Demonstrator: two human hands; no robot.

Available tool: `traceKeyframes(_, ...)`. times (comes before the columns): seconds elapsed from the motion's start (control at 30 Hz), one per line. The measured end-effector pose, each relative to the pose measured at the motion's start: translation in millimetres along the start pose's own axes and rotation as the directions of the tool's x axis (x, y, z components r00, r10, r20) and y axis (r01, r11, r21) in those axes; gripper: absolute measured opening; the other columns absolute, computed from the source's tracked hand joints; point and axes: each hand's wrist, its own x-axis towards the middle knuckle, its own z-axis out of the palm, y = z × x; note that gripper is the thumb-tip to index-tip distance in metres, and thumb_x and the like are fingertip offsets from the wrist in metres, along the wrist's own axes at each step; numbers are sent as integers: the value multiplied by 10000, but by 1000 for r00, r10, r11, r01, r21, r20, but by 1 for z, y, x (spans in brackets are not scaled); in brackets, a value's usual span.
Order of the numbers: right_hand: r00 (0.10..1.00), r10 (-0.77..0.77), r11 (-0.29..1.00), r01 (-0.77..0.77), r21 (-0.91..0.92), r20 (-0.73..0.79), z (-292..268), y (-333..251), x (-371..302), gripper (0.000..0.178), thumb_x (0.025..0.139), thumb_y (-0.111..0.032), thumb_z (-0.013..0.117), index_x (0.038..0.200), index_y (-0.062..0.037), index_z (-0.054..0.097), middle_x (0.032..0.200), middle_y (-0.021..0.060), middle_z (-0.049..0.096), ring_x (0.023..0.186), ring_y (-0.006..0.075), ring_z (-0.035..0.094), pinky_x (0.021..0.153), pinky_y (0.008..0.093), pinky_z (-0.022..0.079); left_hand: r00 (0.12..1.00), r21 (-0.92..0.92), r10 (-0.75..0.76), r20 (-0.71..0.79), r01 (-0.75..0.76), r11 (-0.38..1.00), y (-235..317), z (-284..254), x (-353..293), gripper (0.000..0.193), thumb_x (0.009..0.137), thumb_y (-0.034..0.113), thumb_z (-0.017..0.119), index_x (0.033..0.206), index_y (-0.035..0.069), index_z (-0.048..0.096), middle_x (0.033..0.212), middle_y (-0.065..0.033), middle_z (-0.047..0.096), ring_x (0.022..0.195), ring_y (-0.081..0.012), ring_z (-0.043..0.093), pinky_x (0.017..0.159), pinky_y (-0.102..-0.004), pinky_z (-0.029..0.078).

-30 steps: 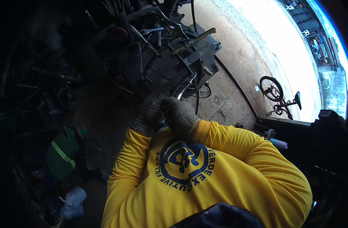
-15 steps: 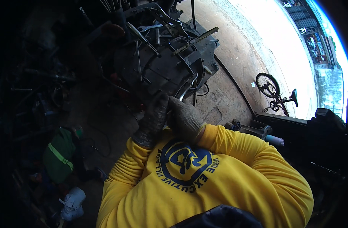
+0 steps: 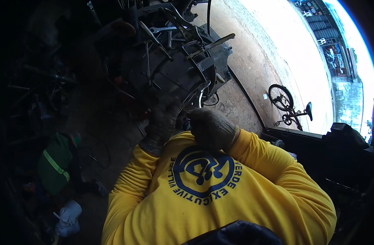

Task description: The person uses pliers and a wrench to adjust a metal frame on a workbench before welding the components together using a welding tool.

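Both my hands wear dirty knitted work gloves and are held close in front of my chest. My left hand (image 3: 157, 127) is in deep shadow, and its fingers can barely be made out. To its right, my right hand (image 3: 214, 129) is closed, with fingers curled toward the left hand; a small dark bit shows at its fingertips, too unclear to name. Just beyond the hands stands a dark metal workbench (image 3: 170, 75). A curved shiny metal rod (image 3: 201, 96) rises beside its near edge. Locking pliers (image 3: 210, 45) and an open-end wrench (image 3: 163, 29) lie on top.
A person in a green top with a bright stripe (image 3: 56, 165) is low at the left, near a white tied bag (image 3: 67, 218). A bicycle (image 3: 289, 107) stands at the right by the bright opening. Dark equipment (image 3: 346, 143) fills the right side.
My right hand has moved right and slightly down, away from my left hand, leaving a gap between them. The view has shifted slightly.
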Motion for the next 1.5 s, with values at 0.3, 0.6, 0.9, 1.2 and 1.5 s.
traceKeyframes(0.3, 808, 543, 683, -584, 439, 230, -53, -12, -24, 310, 1052, -287, 560, 1205, -33, 647, 790, -25, 546, 660, 73, 511, 578, 244, 439, 916, 403, -220, 336, 72, 912, 26, -15, 28, 367, 1027, 216, 601, 1344, 32, 590, 956, -13, 655, 803, -64, 577, 716, -242, 507)
traceKeyframes(0.6, 824, 545, 758, -402, 513, -159, -84, 12, -44, 396, 1048, -346, 566, 1283, -31, 619, 856, -4, 574, 715, 85, 551, 634, 241, 478, 883, 249, -55, 466, -72, 966, 67, -51, 18, 431, 986, 180, 678, 1357, -17, 580, 1221, -70, 672, 1054, -121, 625, 928, -272, 505)
traceKeyframes(0.9, 879, 347, 909, -230, 348, -327, -97, 29, -38, 430, 1015, -330, 624, 1279, 9, 603, 1025, 72, 676, 791, 116, 602, 722, 274, 529, 978, 470, 85, -190, 15, 883, 103, -145, -7, 466, 960, 265, 699, 1353, 35, 596, 864, -5, 671, 687, -63, 587, 616, -225, 474)
traceKeyframes(1.2, 917, 266, 953, -206, 220, -297, -98, 17, -15, 397, 1012, -280, 628, 1281, 11, 602, 1033, 78, 687, 817, 124, 616, 740, 285, 534, 999, 471, -2, -52, 26, 882, 119, -179, 86, 340, 954, 282, 674, 1225, 78, 663, 794, 15, 636, 608, -80, 557, 565, -242, 455)
traceKeyframes(1.5, 832, -110, 918, -125, -376, -544, -123, 29, 24, 434, 913, -293, 733, 1253, -47, 622, 1123, 139, 690, 1009, 307, 682, 869, 370, 553, 938, 929, -133, 319, -281, 241, 142, -146, 195, 320, 1032, 230, 489, 1262, 69, 642, 1310, -127, 627, 1264, -252, 564, 1087, -350, 426)
